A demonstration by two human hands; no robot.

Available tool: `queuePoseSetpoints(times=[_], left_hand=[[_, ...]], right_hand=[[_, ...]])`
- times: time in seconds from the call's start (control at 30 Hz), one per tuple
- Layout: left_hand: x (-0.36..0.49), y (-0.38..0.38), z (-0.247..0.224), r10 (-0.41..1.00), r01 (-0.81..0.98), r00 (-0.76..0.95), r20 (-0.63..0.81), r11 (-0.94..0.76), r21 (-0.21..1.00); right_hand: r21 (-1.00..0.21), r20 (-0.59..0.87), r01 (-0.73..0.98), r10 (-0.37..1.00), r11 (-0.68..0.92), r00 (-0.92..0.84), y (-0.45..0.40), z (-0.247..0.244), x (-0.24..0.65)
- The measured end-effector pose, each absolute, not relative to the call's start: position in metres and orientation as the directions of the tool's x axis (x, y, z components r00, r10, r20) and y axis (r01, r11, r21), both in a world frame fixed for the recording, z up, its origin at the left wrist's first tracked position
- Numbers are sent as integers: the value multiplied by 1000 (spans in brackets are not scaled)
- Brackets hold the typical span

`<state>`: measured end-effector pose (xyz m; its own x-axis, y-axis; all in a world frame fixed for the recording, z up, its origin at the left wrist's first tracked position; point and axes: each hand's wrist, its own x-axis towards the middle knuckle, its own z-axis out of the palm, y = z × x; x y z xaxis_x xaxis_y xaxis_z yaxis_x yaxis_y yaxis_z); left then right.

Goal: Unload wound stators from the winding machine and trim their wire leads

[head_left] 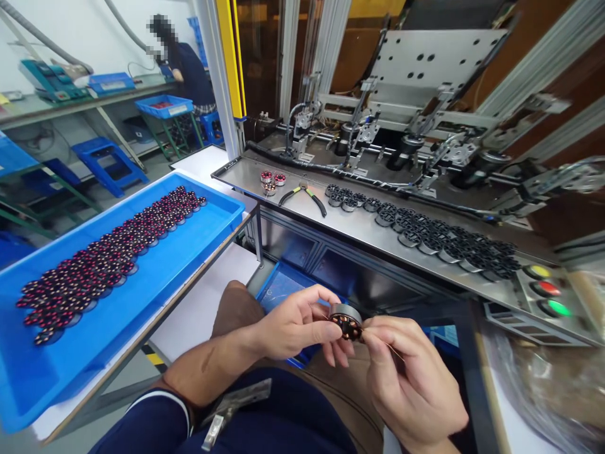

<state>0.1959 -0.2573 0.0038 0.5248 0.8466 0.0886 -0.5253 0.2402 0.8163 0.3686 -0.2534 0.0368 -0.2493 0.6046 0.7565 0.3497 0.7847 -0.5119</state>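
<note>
Above my lap, my left hand (302, 325) grips a round motor stator (345, 312) with a grey rim and copper coils on its dark core. My right hand (411, 378) is closed at the stator's right side, thumb and forefinger pinching a thin copper wire (394, 350) that trails from it. On the metal ledge ahead lie pliers (302, 192) with green and black handles, spread apart. Left of them sit a few stators (269, 178) with red and copper parts. Many dark round cores (425, 233) stand in rows along the ledge to the right.
A blue tray (203, 243) on a table to my left carries many wound stators (108, 258). Behind the ledge stands a machine (416, 126) with clamps. Yellow, red and lit green buttons (558, 308) are at right, near clear plastic bags (543, 384). A person (189, 69) works at the far bench.
</note>
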Motion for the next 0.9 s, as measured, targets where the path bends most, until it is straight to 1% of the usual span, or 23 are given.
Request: queuePoseSetpoints(times=[0.07,0.13,0.23,0.3,0.4,0.47,0.57,0.67,0.73,0.9], left_hand=[[198,-258,2,887,-534,445,126,150,832],[200,-260,0,929,-500,318,192,-7,866],[199,-261,-4,931,-328,129,341,-284,901],[197,-261,-5,892,-180,80,445,-426,887],[193,-260,-2,819,11,91,567,-570,821],[190,-259,1,778,94,108,619,-627,773],[188,-258,6,729,148,114,675,-685,714],[188,-257,8,683,139,107,722,-730,670],[188,-257,8,680,120,107,725,-733,670],[187,-259,5,721,109,121,682,-692,713]], right_hand=[[-600,710,329,675,729,-200,-256,39,366],[-728,615,262,773,633,-156,-259,39,363],[-904,402,89,903,418,-150,-260,36,359],[-968,252,-58,950,246,-185,-259,32,358],[-969,86,-247,964,22,-250,-257,27,356],[-953,43,-299,957,-46,-286,-256,25,355],[-947,32,-315,951,-70,-308,-254,23,354],[-949,19,-306,953,-78,-301,-253,22,355],[-952,17,-297,952,-78,-305,-252,22,355],[-962,-16,-256,957,-94,-291,-251,19,357]])
